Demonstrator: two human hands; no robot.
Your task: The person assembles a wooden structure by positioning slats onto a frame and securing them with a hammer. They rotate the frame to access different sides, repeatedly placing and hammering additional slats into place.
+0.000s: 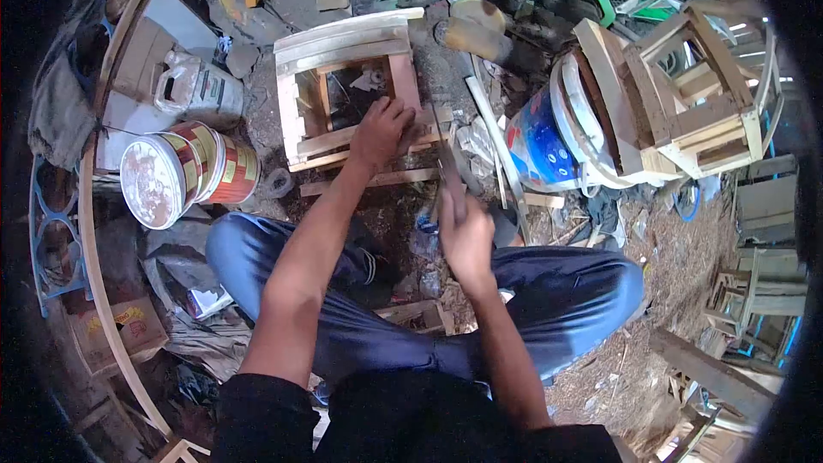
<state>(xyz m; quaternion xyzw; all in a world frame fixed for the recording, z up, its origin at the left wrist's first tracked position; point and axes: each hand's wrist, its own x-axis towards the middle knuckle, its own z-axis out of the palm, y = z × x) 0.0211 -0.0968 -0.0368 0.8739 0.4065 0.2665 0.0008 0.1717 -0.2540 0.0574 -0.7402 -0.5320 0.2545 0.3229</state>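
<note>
A small unfinished wooden stool frame [343, 51] lies on its side on the ground in front of me. My left hand [381, 130] presses down on its lower rails near the right leg. My right hand [465, 236] is closed around a thin dark tool [446, 154] whose tip points up toward the frame; the tool is blurred and I cannot tell what kind it is. A loose wooden slat [386, 178] lies just below the frame. My knees in blue trousers [566, 287] spread to either side.
A red and white tin [184, 173] lies on its side at the left beside a plastic jug [195, 86]. A blue and white bucket [549, 133] and another stool frame [694, 94] stand at the right. Wood scraps and shavings cover the ground.
</note>
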